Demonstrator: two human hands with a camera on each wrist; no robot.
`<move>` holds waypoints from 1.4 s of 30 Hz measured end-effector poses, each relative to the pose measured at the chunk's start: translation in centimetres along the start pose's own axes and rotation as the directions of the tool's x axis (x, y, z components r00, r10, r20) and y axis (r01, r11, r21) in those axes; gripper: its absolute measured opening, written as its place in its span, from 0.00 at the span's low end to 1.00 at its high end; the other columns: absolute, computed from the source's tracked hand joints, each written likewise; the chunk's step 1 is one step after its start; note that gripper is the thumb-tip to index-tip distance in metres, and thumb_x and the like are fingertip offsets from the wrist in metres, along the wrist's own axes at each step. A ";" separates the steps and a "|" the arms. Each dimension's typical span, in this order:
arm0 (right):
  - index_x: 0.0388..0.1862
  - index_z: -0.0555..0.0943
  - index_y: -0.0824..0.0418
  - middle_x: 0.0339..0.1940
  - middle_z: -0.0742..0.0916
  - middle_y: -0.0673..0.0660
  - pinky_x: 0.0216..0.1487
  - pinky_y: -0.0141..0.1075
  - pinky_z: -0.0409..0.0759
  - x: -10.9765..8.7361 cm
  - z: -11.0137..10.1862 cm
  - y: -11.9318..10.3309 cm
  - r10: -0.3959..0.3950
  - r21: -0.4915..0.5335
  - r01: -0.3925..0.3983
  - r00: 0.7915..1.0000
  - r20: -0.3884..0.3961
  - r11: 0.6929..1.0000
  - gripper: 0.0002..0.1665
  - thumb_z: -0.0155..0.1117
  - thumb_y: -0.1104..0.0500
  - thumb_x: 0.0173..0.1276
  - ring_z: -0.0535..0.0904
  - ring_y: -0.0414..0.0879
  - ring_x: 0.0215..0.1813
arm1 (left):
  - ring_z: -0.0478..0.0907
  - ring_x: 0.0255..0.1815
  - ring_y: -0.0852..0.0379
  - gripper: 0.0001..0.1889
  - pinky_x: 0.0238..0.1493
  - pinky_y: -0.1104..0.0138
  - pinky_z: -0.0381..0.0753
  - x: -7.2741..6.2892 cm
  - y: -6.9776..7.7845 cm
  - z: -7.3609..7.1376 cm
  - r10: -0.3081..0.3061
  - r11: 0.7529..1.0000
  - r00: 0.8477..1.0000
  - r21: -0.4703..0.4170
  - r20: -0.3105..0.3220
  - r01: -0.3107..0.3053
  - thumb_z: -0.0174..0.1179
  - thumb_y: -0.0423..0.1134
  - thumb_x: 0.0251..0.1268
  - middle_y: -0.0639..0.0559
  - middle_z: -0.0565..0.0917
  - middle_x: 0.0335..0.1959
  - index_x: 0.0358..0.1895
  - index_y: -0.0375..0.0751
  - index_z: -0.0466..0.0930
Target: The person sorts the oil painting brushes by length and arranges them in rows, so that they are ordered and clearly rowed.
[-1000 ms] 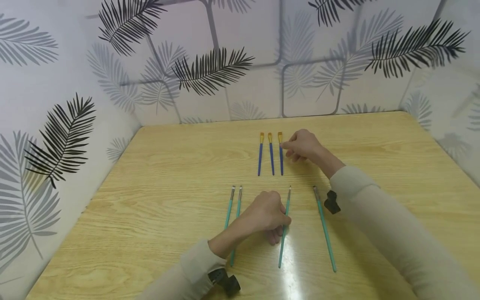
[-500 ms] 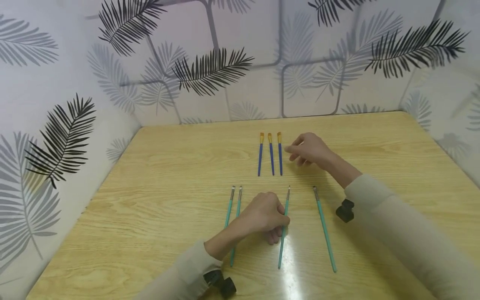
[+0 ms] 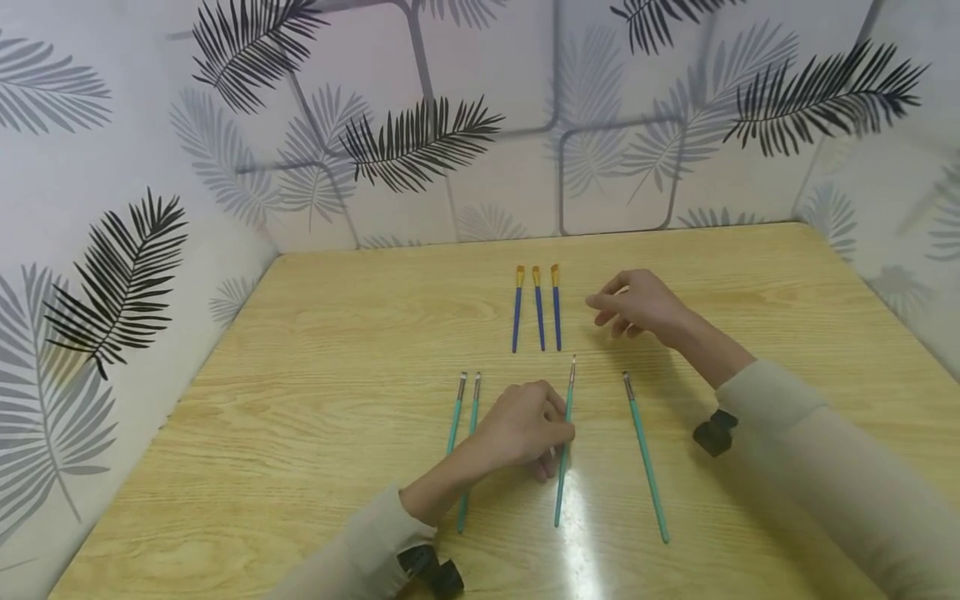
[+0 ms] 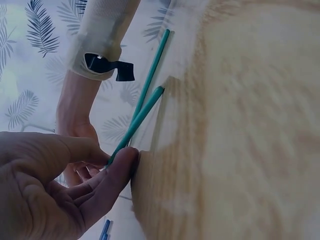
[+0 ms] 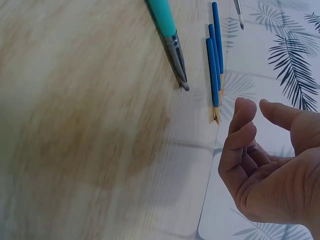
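My left hand (image 3: 521, 425) pinches a thin teal paintbrush (image 3: 564, 454) between thumb and fingers. In the left wrist view, this paintbrush (image 4: 137, 120) slants up from the fingertips, its handle end outward. Farther back, my right hand (image 3: 641, 307) hovers to the right of three short blue paintbrushes with golden ferrules, the nearest being a blue paintbrush (image 3: 557, 312). The right wrist view shows that hand (image 5: 265, 175) with thumb and forefinger apart, the other fingers loosely bent and nothing between them.
Two teal paintbrushes lie left of my left hand, one the outer paintbrush (image 3: 456, 417), partly covered by the forearm. Another teal paintbrush (image 3: 647, 458) lies to the right. All are on a wooden table (image 3: 315, 350), with a leaf-patterned wall (image 3: 510, 183) behind.
My right hand has drawn away rightward from the rightmost blue paintbrush, which stays on the table. The teal paintbrush in my left hand has shifted slightly away from me.
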State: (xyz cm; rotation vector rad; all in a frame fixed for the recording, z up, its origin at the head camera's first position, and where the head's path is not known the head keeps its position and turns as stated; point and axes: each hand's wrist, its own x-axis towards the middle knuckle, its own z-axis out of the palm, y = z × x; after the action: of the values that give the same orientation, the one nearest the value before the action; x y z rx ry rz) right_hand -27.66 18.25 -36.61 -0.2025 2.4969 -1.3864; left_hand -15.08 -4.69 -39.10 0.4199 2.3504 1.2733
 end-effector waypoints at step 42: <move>0.63 0.73 0.69 0.40 0.90 0.61 0.29 0.38 0.84 -7.5 -0.9 2.0 0.027 0.016 -0.030 0.989 0.146 0.999 0.29 0.65 0.49 0.77 0.81 0.47 0.27 | 0.86 0.18 0.48 0.27 0.26 0.58 0.90 -0.3 -1.1 -0.7 0.104 0.968 0.995 -0.229 -0.004 -0.102 0.59 0.30 0.74 0.45 0.87 0.37 0.74 0.44 0.68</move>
State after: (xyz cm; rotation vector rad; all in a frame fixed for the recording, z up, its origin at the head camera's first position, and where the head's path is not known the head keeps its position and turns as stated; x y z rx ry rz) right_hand -20.79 21.90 -36.60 -0.2544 2.3580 -1.3320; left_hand -15.25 -5.85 -39.65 0.4756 2.1662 1.5668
